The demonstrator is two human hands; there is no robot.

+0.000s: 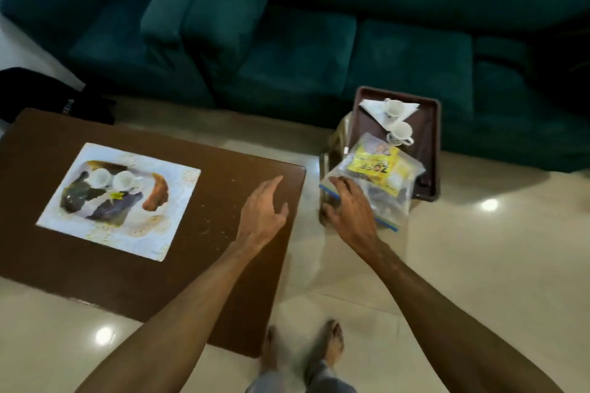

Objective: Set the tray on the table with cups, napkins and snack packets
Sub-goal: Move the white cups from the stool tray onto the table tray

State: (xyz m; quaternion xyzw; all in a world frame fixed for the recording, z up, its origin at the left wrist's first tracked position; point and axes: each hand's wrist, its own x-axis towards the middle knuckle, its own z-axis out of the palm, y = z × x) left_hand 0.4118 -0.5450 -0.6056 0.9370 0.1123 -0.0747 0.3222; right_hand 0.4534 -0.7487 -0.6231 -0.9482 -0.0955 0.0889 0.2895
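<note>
Two cups (397,121) stand on the tray (427,140), the farther one on a white napkin (370,105), the nearer one at the napkin's tip. A clear zip bag (388,191) holding snack packets, one of them yellow (373,164), lies over the tray's near end and overhangs it toward the person.

Location of the task's thing: the tray is not on the table (223,265). It sits on a low stand (335,143) just off the table's right end, in front of the green sofa (287,57). What the stand is cannot be made out.

Left hand (261,210): over the table's right part, fingers straight and spread, holding nothing. Contact with the table top cannot be confirmed.

Right hand (349,207): over the near left corner of the bag, fingers bent downward. The frame is blurred there, so I cannot tell whether they grip the bag, the tray edge or nothing.

A printed sheet (121,201) on the table pictures two cups and packets; it is judged to be a reference for the layout.

Step in hand, as judged: the reach toward the loaded tray, before any lift.

Next move calls for both hands on opposite edges of the tray, since the left is well apart from it. The lift must be level: the cups are loose and the overhanging bag could slide off. Bare table lies right of the sheet.
</note>
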